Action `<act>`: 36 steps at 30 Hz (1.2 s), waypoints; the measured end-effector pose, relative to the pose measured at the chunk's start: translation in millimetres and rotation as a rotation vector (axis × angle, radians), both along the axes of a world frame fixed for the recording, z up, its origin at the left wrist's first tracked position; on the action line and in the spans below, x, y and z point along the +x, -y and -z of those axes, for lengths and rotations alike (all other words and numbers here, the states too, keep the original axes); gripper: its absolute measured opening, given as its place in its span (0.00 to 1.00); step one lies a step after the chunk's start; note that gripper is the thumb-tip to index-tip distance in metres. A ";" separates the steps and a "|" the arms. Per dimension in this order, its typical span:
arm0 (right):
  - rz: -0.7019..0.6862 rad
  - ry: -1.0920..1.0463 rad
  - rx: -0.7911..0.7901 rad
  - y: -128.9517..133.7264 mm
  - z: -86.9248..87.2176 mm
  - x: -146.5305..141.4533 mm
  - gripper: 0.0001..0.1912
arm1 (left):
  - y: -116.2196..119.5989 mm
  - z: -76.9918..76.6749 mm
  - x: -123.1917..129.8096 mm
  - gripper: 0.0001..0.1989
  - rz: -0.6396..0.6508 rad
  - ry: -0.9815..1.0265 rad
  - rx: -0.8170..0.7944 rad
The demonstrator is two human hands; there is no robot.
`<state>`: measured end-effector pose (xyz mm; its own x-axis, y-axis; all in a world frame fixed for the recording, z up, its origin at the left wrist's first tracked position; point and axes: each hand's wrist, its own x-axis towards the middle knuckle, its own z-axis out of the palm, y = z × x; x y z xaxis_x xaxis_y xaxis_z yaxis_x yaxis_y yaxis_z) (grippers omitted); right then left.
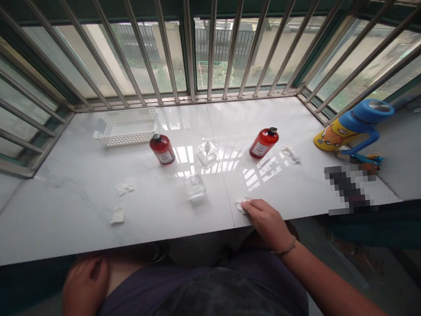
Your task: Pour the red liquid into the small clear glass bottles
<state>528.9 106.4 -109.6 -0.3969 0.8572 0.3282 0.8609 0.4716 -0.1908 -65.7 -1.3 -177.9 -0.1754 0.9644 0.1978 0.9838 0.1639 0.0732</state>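
White, crumpled, soft-looking tissue (240, 206) pinched in the right hand's fingers (246, 206).

We're seeing a likely home window nook: marble-look counter (172, 221) lying under the right hand (266, 219), window bars (167, 48) standing beyond its grip, cartoon flask (342, 130) sitting rightward.

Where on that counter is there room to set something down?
Left of the two leftmost tissues, and between the right hand and the blue flask. It's crowded mid-counter, where two clear bottles and two red bottles stand.
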 end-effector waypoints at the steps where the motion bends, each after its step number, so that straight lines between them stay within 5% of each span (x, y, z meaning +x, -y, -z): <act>1: -0.040 0.002 -0.007 0.4 -0.7 -17.1 0.17 | 0.2 -0.6 0.5 0.23 0.004 0.001 0.005; 9: -0.302 0.055 -0.052 -7.8 -3.7 -185.5 0.05 | -0.7 -6.7 5.4 0.23 0.005 0.046 0.028; 13: -0.291 0.080 -0.057 -7.6 -4.6 -217.5 0.04 | -0.1 -8.8 5.8 0.22 -0.004 0.061 0.028; 17: -0.198 0.118 -0.049 -15.1 -1.0 -167.9 0.10 | 0.4 -9.3 5.6 0.22 0.005 0.070 0.035; 24: 0.396 0.217 -0.019 -49.7 -11.0 53.4 0.16 | 0.0 -2.2 1.6 0.21 0.023 0.040 0.040; 27: 0.595 0.237 0.018 -49.6 -19.5 115.6 0.15 | -0.3 2.9 -1.5 0.22 0.006 0.021 0.024; 30: 0.618 0.240 0.041 -41.8 -17.4 109.2 0.16 | -1.0 5.2 -2.3 0.22 -0.020 0.011 -0.002; 36: 0.230 0.193 0.018 6.6 6.6 -39.6 0.19 | -1.5 1.1 0.9 0.21 -0.056 0.037 -0.026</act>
<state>489.4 99.9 -116.2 -0.2495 0.9265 0.2816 0.9651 0.2619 -0.0066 -64.8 0.2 -179.0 -0.2359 0.9576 0.1653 0.9697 0.2209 0.1043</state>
